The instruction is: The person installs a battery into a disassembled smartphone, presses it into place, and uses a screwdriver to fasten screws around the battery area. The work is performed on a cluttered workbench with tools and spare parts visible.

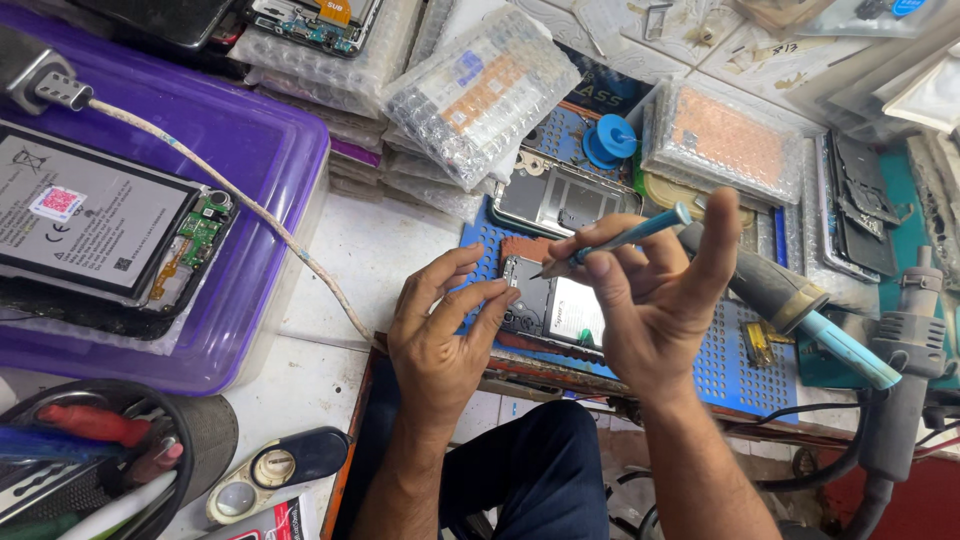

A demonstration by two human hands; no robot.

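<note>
My left hand [440, 335] pinches opened phone [545, 305] at edge, on blue mat. My right hand [650, 300] closed around screwdriver [615, 240], tip just above phone. Risk: tip slips, scratches board.

Your left hand [440, 335] covers the left edge of the opened phone [548, 305], and your right hand [650, 300] hides its right side, so you cannot see how far it extends. The screwdriver [625, 238] tip beside your left fingertips is too small to make out. Behind your right hand, the hot-air tool [790, 300] loses its nozzle end from view.
</note>
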